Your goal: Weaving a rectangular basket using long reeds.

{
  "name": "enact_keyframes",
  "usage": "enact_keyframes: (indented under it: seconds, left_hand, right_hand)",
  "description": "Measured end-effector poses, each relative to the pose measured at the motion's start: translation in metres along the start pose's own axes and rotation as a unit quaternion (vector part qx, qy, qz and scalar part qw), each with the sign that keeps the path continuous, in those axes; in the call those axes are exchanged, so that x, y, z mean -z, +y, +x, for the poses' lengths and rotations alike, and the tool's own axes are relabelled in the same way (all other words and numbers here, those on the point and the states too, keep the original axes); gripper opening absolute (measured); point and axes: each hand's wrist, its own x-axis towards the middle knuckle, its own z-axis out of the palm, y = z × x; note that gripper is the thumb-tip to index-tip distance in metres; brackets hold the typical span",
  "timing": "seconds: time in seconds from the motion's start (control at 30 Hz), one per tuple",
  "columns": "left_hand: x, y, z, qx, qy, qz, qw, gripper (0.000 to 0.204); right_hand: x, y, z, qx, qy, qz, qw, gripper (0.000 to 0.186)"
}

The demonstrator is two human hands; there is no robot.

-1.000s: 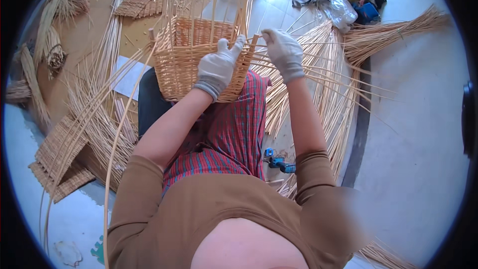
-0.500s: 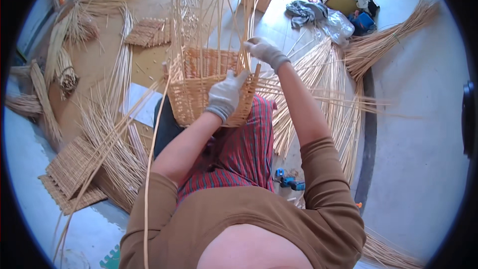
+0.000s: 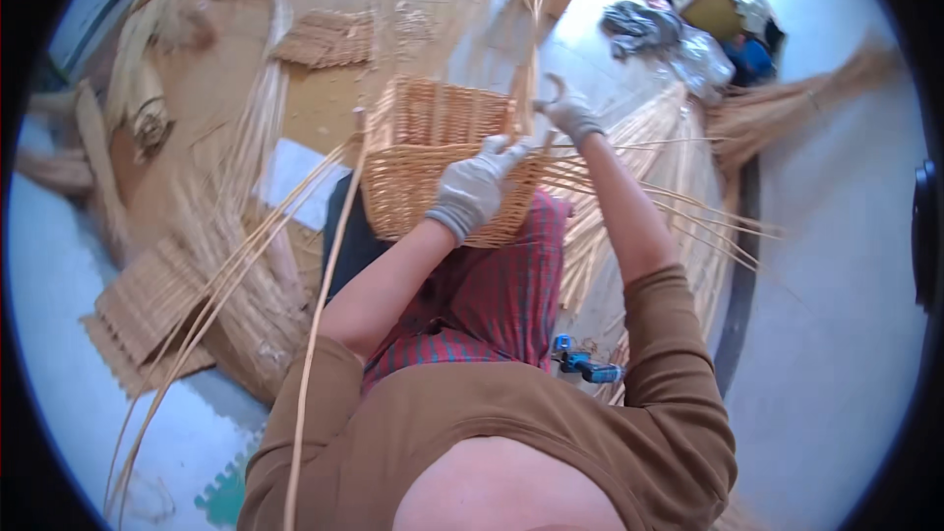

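Note:
A partly woven wicker basket [image 3: 413,187] rests at my lap, with pale upright stakes [image 3: 533,49] rising from its far right corner. My left hand [image 3: 470,189], in a whitish glove, grips the basket's near wall close to the right corner, its thumb and fingers at the rim. Just right of the stakes, my gloved right hand [image 3: 572,116] is raised with its fingers curved and apart, and nothing shows between them. Long loose canes [image 3: 678,206] stick out from the basket's right side. More canes [image 3: 231,270] run from its left corner down past my left arm.
Loose cane bundles lie on the floor at left [image 3: 236,285] and right [image 3: 629,157]. Woven panels [image 3: 152,305] are stacked at lower left, another panel [image 3: 326,37] farther off. A blue power tool [image 3: 590,366] lies by my right knee. Bags and clutter [image 3: 703,49] sit at far right.
The basket and both hands appear farther right as the view shifts. My right hand has come away from the upright stakes, its fingers spreading. Many stakes over the basket are now blurred.

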Motion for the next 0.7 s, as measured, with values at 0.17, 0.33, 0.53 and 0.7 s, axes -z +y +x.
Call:
enact_keyframes:
  seconds: [0.17,0.33,0.53,0.7]
  left_hand:
    - [0.017,-0.055,-0.083,-0.014,0.237,-0.110,0.965,0.028]
    - [0.058,-0.103,-0.111,0.100,0.220,0.170,0.955,0.069]
    - [0.062,-0.100,-0.087,0.174,0.147,0.182,0.957,0.069]
    - [0.056,-0.118,-0.094,0.202,0.116,0.113,0.966,0.072]
  right_hand:
    - [0.033,-0.093,-0.062,0.019,0.196,0.326,0.925,0.033]
    - [-0.024,-0.228,-0.131,0.108,0.024,0.490,0.865,0.039]
    - [-0.097,-0.243,-0.029,-0.233,-0.111,0.439,0.860,0.090]
    - [-0.133,-0.236,-0.039,-0.072,0.016,0.474,0.877,0.078]
